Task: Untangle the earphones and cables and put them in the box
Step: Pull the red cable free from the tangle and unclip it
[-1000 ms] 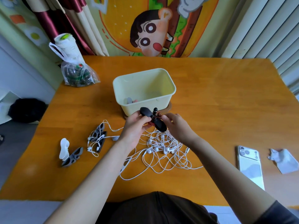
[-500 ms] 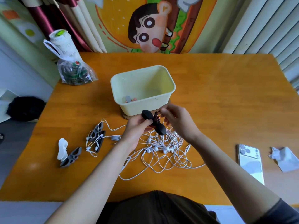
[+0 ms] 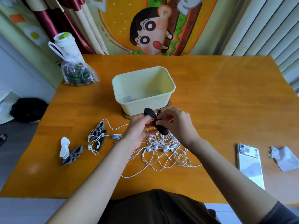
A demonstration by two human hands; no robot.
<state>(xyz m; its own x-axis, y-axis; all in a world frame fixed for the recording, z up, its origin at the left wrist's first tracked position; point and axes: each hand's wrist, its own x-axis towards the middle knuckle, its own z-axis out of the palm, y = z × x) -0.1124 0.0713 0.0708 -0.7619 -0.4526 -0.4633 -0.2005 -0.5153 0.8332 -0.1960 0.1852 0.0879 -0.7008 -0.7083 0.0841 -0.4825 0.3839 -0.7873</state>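
Note:
A pale yellow box [image 3: 144, 104] stands mid-table with a few small items inside. Just in front of it my left hand [image 3: 138, 130] grips a black bone-shaped cable winder [image 3: 162, 129] with a dark red cable wound round its middle. My right hand [image 3: 178, 125] pinches that cable at the winder's waist. Under both hands lies a tangle of white earphones [image 3: 163, 151] on the wood. A second small bunch of white earphones [image 3: 97, 139] lies to the left on grey winders.
A white winder [image 3: 64, 147] and a grey winder [image 3: 72, 155] lie at the left. A plastic bag [image 3: 77, 73] sits at the back left. A white phone [image 3: 250, 164] and crumpled paper [image 3: 284, 157] lie at the right on the orange table [image 3: 226, 97].
Both hands with the black winder have stayed just in front of the box. My right fingers have shifted on the cable at the winder's middle.

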